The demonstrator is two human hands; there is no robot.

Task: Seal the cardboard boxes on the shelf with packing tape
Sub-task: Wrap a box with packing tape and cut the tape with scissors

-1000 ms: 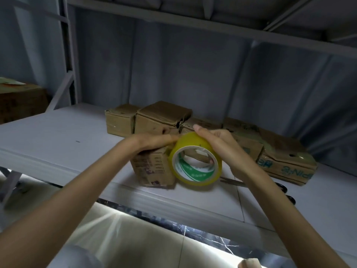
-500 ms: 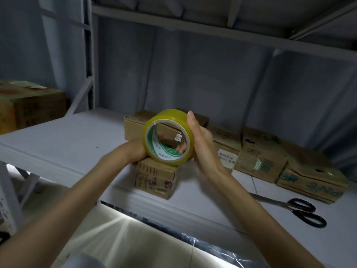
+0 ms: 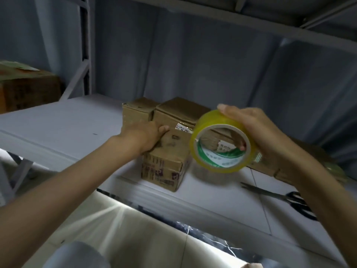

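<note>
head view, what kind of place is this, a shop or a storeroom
Probably a storeroom or packing area: a metal rack shelf carries small cardboard boxes, scissors lie on it, and the right hand holds a tape roll.

Bare forearms, no sleeves, possibly grey clothing [image 3: 77, 256] below

Right hand [image 3: 257, 136] has the yellow tape roll [image 3: 222, 142] up off the shelf [image 3: 58, 124], fingers curled over the top and a fingertip poking into the core. Left hand [image 3: 144, 136] is pressed on top of the front box [image 3: 166, 161], which sits near the shelf's front edge. More boxes [image 3: 154, 111] are lined up behind it, around 12 o'clock. Scissors [image 3: 280, 198] lie flat on the shelf at roughly 4 o'clock from the front box. One big carton [image 3: 29, 89] sits way off at 9 o'clock.
</note>
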